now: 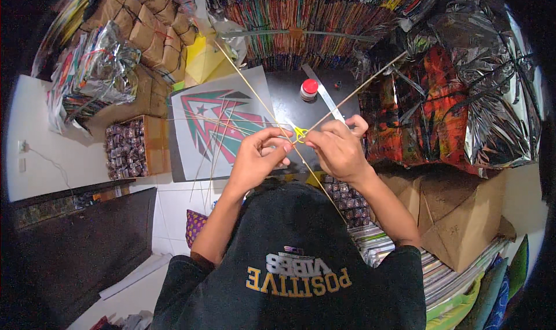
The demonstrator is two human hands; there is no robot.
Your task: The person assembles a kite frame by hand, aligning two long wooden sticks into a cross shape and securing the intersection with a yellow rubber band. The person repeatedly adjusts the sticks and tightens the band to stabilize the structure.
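My left hand [258, 156] pinches a long thin bamboo stick [246, 82] near its middle. The stick slants from the far left toward my lap. My right hand [340, 150] is closed in a pinch beside a second thin stick [370, 81], which slants up to the far right. The two sticks meet close to my left fingertips. Yellow-handled scissors [300, 132] lie on the dark table [292, 86] just beyond my fingers. Whether my right fingertips also hold a thread is too small to tell.
A white sheet [252, 81] with a red, green and black pattern lies left, several thin sticks [215, 124] across it. A red-capped jar [309, 89] stands by a metal ruler [327, 95]. Stacked packets [289, 23] line the back; plastic-wrapped bundles [440, 104] crowd the right.
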